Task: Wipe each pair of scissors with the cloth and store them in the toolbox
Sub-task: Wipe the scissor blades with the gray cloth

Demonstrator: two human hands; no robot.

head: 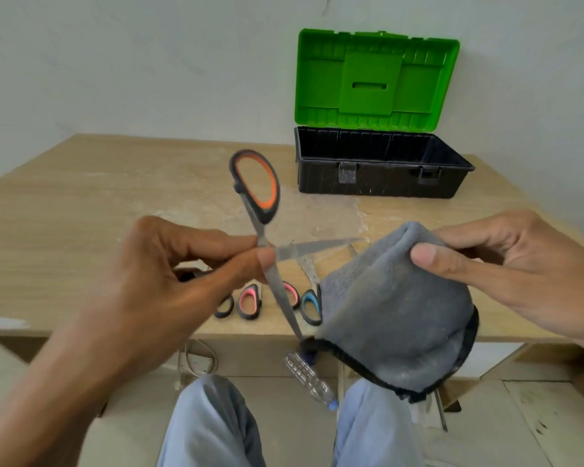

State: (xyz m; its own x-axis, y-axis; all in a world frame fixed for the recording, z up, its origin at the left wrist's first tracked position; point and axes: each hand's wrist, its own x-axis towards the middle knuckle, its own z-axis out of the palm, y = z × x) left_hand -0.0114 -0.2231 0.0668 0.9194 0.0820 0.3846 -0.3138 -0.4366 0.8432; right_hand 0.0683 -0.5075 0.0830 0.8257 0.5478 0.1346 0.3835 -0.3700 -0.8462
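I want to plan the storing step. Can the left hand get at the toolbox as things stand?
Likely yes. The toolbox is open, lid up, and no object lies on the table between it and the left hand, which grips the orange scissors.

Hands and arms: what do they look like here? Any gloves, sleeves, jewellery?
The left hand and right hand are bare: no gloves, no rings visible on the fingers. The left forearm shows no sleeve or watch. Light blue-grey trousers cover the knees below.
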